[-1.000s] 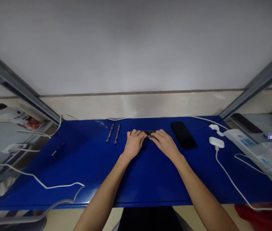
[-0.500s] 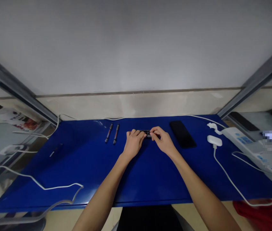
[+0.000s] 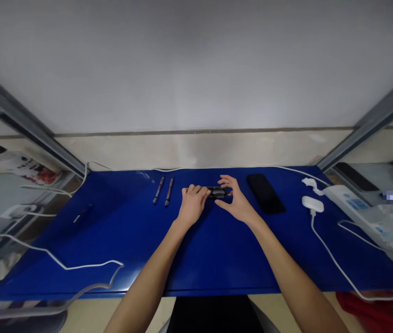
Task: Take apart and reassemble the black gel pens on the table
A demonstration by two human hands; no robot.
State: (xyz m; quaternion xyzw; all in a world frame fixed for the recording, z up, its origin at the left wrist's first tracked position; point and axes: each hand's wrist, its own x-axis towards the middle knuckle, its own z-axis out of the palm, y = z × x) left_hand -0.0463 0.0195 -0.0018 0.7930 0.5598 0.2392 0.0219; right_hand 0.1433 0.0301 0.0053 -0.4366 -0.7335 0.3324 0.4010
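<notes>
A small bundle of black pens (image 3: 218,192) lies crosswise on the blue desk, between my two hands. My left hand (image 3: 193,203) is closed on the left end of the bundle and hides that end. Around the right end, my right hand (image 3: 235,200) is open, its thumb and fingers spread apart. Whether a right fingertip still touches a pen, I cannot tell. To the left of my left hand, two dark pens with reddish parts, one pen (image 3: 159,189) and another pen (image 3: 169,192), lie side by side, slightly slanted.
A black phone (image 3: 265,193) lies right of my right hand. Further right are a white earphone case (image 3: 312,203) on a cable and a white power strip (image 3: 356,208). Another pen (image 3: 83,213) lies far left. A white cable (image 3: 88,266) crosses the desk's front left.
My right hand has let go of its pinch on the bundle's right end and spread its fingers, baring more of the pens. My left hand stays on the left end.
</notes>
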